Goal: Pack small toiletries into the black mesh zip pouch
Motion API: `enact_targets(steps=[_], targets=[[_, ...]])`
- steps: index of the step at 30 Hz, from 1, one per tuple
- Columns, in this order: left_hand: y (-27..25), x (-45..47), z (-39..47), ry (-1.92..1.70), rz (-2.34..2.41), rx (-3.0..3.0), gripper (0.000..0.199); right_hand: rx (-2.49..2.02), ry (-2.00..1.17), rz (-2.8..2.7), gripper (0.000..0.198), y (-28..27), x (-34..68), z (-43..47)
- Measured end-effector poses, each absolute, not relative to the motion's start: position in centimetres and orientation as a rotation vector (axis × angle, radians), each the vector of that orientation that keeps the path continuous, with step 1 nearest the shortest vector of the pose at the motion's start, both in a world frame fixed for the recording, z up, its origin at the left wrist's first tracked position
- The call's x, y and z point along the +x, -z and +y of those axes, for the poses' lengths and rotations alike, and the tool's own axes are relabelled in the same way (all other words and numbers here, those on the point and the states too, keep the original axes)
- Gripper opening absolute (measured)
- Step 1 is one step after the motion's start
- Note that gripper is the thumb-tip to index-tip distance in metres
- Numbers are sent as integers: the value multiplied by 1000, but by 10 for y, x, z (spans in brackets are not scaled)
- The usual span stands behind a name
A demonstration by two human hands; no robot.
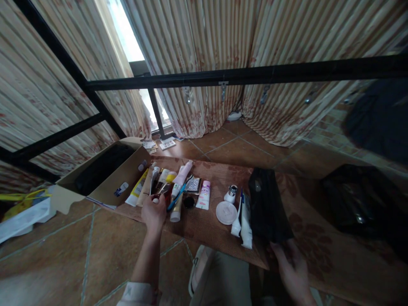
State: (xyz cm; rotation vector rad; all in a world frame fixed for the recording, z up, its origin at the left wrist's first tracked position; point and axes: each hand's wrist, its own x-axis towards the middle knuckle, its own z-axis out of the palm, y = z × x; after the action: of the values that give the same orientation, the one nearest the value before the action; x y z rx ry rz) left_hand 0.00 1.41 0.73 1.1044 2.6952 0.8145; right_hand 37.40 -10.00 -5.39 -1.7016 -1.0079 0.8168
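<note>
My left hand (pixel 153 213) reaches into a cluster of toiletries, its fingers closed on something small that I cannot make out. Close to it lie a yellow tube (pixel 137 189), a blue toothbrush (pixel 179 194), a pink tube (pixel 184 171) and a glittery square compact (pixel 193 185). My right hand (pixel 292 265) grips the near edge of a dark mesh pouch (pixel 268 206). Left of the pouch are two white tubes or slim tools, including a white tube (pixel 246 223), a round white lid (pixel 226 212) and a small silver-capped jar (pixel 231 194). A white-and-pink tube (pixel 203 195) lies mid-surface.
Everything rests on a brown patterned cloth surface (pixel 219 238). An open cardboard box (pixel 111 182) with dark contents sits at its left end. A black bag (pixel 350 199) lies to the right. Beyond are a black metal rail (pixel 204 80) and striped curtains (pixel 204 42).
</note>
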Motion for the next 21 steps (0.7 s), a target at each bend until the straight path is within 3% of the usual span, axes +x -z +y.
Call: enact_targets(steps=[10, 18, 21], targets=[[-22, -20, 23, -1008, 2600, 1546, 41, -1689, -818, -1033, 34, 56, 375, -101], [-14, -30, 41, -1132, 2439, 1439, 55, -1692, -801, -1020, 30, 48, 370, -99], [-6, -32, 40, -1118, 2385, 1438, 52, -1673, -823, -1016, 32, 46, 369, -99]])
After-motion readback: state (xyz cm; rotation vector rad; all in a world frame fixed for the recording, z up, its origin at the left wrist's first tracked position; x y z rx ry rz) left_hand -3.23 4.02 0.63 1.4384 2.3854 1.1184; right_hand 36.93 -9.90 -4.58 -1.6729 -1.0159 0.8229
